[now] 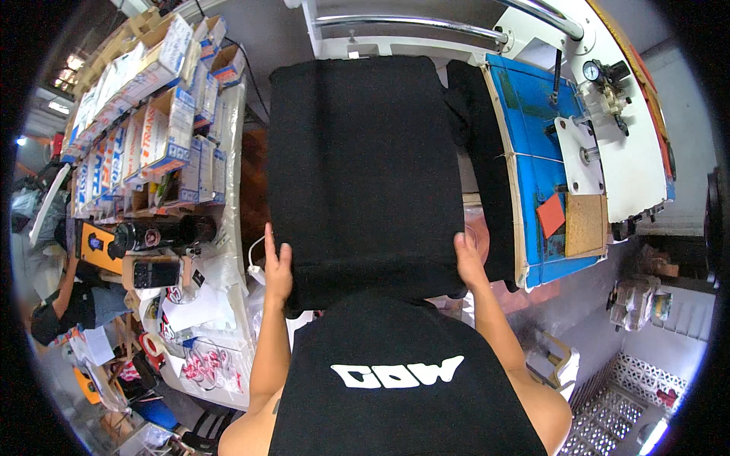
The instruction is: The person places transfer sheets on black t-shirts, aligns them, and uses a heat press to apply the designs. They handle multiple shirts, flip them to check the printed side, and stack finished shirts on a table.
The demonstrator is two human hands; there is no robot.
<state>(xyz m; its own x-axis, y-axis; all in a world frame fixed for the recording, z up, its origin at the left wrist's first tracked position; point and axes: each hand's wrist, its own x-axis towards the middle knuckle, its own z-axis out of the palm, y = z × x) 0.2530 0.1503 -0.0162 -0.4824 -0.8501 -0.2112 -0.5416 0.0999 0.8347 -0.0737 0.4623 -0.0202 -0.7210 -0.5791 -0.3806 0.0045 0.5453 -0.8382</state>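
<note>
A black cloth garment (pixel 365 167), most likely a T-shirt, is spread flat in front of me over a broad board-like shape. Its near edge hangs in loose folds close to my body. My left hand (pixel 278 272) is upright against its left edge, the thumb and a stretched finger apart. At the right edge my right hand (pixel 470 262) touches the cloth with its thumb side; its other fingers are mostly hidden. Another strip of black cloth (pixel 494 175) lies to the right, along a blue flat bed (pixel 544 144) with a pale wooden edge.
White machine framing with chrome bars (pixel 411 23) stands behind the garment. A pressure gauge (pixel 591 71) and fittings sit at upper right. On the left, a table holds stacked cardboard boxes (pixel 167 129), dark cylinders (pixel 152 234) and printed sheets (pixel 209 365). Another person (pixel 65 304) is at far left.
</note>
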